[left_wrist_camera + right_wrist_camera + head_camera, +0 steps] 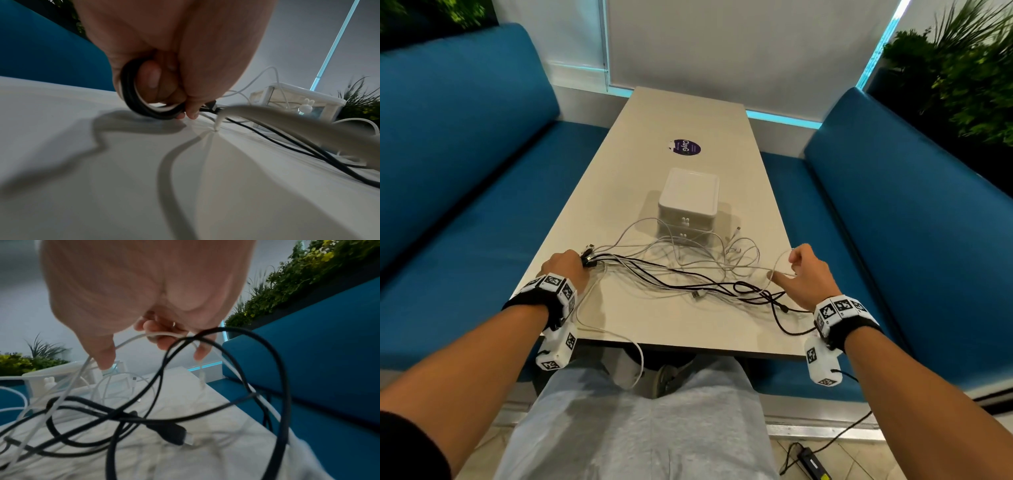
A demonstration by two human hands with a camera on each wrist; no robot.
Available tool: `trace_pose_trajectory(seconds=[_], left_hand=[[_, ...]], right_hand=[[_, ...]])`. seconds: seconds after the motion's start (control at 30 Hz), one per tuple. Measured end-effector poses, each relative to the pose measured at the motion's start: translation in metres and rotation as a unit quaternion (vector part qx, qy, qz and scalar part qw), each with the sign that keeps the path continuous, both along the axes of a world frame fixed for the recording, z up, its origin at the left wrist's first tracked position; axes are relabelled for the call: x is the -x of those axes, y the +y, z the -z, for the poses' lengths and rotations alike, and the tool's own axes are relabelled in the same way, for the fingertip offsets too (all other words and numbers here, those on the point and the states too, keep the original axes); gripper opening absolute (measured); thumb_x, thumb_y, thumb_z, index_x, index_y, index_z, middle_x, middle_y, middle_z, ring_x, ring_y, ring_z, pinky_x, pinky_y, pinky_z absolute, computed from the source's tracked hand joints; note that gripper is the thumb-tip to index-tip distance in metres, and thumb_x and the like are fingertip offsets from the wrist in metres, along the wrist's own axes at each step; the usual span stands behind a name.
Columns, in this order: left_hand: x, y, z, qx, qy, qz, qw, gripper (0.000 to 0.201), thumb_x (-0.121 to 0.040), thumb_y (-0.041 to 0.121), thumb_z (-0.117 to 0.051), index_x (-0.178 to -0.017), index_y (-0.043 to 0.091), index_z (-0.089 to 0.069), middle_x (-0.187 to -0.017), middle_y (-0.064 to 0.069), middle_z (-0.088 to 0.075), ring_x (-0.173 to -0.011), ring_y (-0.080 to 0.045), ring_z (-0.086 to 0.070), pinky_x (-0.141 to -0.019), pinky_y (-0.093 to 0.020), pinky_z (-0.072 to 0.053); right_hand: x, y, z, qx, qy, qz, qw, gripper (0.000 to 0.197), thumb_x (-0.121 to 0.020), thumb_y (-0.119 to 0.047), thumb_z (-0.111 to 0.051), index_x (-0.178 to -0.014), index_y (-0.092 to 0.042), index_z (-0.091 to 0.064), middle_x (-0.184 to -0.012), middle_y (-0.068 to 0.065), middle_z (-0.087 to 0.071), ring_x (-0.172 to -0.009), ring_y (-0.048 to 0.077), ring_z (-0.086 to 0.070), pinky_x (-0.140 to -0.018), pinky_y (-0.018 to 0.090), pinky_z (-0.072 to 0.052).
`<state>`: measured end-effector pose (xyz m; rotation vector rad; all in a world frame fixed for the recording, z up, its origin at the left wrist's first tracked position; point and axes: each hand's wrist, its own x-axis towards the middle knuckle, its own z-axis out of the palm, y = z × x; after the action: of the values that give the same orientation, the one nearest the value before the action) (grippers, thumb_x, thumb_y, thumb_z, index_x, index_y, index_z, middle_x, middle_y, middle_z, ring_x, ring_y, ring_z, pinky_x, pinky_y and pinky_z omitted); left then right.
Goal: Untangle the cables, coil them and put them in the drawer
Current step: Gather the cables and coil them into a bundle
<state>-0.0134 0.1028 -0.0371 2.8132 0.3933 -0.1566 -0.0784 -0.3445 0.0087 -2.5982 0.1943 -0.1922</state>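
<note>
A tangle of black and white cables (688,274) sprawls across the near half of the beige table (681,123). My left hand (566,265) grips a bundle of cable ends at the table's left edge; in the left wrist view the black and white cables (139,104) loop through its curled fingers (152,78). My right hand (803,270) holds a loop of white cable (779,265) lifted near the right edge; the white cable (164,335) runs across its curled fingers. A small white drawer box (688,205) stands behind the tangle, its drawers shut.
Blue benches (465,171) flank the table on both sides. A purple sticker (683,147) lies farther back on the table. One white cable (633,353) hangs off the front edge over my lap. A black device (813,464) with a cord lies on the floor.
</note>
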Motion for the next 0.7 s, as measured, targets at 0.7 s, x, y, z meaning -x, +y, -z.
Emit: trace_pose_trajectory(seconds=[0.7], left_hand=[[-0.008,0.007,0.011,-0.002,0.005,0.007,1.0,0.029,-0.091,0.033,-0.059,-0.077,0.007,-0.057,-0.067,-0.01,-0.054,-0.066,-0.032,-0.058,-0.059,-0.031,-0.046]], right_hand=[[0.016,-0.009,0.001,0.324,0.23,0.041,0.917,0.019,-0.089,-0.016,-0.048,-0.104,-0.022,-0.058,-0.094,0.002,-0.055,-0.077,0.024,-0.058,-0.07,0.034,-0.053]])
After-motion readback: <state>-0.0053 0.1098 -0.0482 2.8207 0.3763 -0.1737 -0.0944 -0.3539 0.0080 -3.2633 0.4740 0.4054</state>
